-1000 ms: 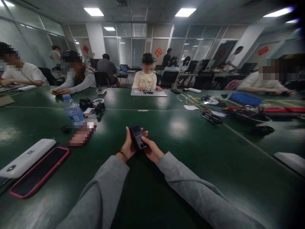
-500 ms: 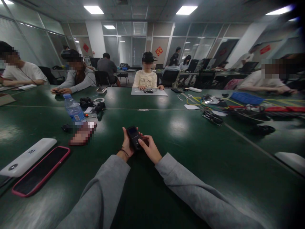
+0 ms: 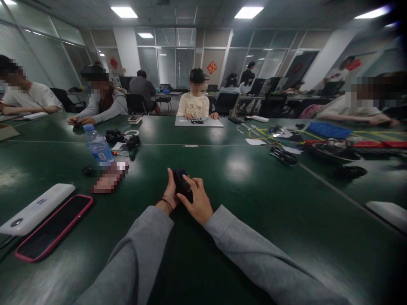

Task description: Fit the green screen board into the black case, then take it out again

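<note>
Green table [image 3: 254, 203], wide and glossy. Pink-cased phone [image 3: 52, 228] and white power bank [image 3: 34, 209] far left; bottle [image 3: 97, 146] beyond. Left hand [image 3: 171, 192] cupped beneath and behind a small black device [image 3: 182, 183], just above the table at centre. Right hand [image 3: 197, 201] closed over its near face, fingers curled around it. Likely rigid, light, smooth-cased; probably best gripped along the long side edges.

Your left hand [image 3: 170, 192] and right hand [image 3: 197, 199] meet at the table [image 3: 241, 203] centre, with the small device [image 3: 182, 183] between them. To your left lie a phone [image 3: 52, 228] and, just beside it, a power bank [image 3: 34, 210]. Beyond them stands a water bottle [image 3: 97, 146]. Far right lies a tangle of cables [image 3: 286, 142].
</note>
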The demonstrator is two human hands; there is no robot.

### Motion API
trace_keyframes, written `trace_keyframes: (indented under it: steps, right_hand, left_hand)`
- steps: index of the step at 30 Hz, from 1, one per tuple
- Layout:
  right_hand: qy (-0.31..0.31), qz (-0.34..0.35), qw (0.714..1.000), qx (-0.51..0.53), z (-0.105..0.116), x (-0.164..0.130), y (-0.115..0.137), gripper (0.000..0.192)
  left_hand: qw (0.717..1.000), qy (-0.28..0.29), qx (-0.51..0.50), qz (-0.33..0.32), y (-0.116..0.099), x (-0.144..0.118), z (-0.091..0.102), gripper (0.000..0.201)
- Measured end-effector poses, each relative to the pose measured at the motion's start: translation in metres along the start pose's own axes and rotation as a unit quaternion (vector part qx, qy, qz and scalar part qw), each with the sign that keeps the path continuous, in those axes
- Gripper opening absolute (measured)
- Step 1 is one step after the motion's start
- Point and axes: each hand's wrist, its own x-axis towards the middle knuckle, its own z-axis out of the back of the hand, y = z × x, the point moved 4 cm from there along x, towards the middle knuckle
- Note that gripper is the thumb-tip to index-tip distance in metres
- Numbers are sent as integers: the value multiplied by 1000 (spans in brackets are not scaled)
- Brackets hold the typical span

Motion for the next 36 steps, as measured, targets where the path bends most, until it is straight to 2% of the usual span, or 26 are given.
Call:
trace_keyframes:
  steps: [11,21,28,36]
  right_hand:
    - [9,-12,999,-48,0,1,-1,50]
    - [-41,-23,998,-39,5,0,-1,51]
    - [-87,-22,996,-6,12,0,-2,53]
    - [-104,-41,993,43,15,3,-8,48]
  left_hand:
    - [999,40,21,-14,3,0,-2,78]
    - [1000,30,4,3,0,-2,-3,81]
    - [1000,26,3,-11,-2,0,-1,79]
    - [1000,20,3,-10,-4,-2,-2,77]
